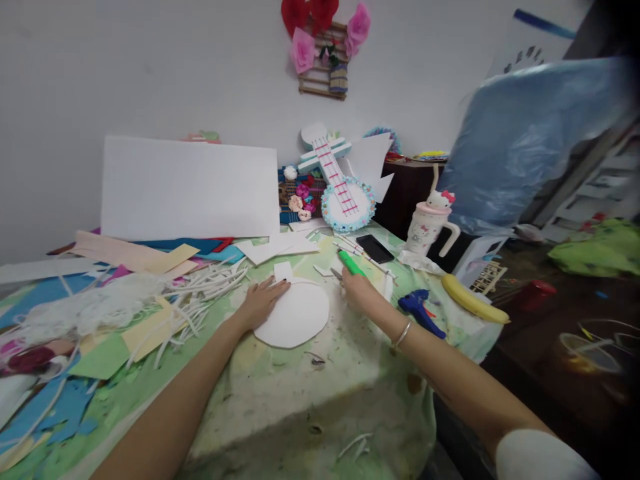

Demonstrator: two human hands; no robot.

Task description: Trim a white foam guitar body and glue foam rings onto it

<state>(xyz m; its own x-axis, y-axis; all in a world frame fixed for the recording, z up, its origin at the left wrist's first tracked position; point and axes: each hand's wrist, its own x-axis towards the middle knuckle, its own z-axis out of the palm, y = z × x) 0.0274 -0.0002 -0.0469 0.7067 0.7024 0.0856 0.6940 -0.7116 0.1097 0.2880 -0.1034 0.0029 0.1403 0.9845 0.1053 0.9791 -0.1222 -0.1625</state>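
Observation:
My left hand (263,299) lies flat, fingers stretched out, on the far left edge of a white foam disc (295,317) on the green-covered table (320,393). My right hand (356,290) is closed around a green-handled cutter (350,263), its tip near the disc's far right edge. A small white foam square (283,271) sits just beyond the disc. A bangle is on my right wrist.
White foam strips (200,293) and coloured paper scraps cover the left side. A large white foam board (190,187) leans on the wall. A phone (374,248), a cat mug (429,223), a blue glue gun (421,310) and a banana (473,300) lie right.

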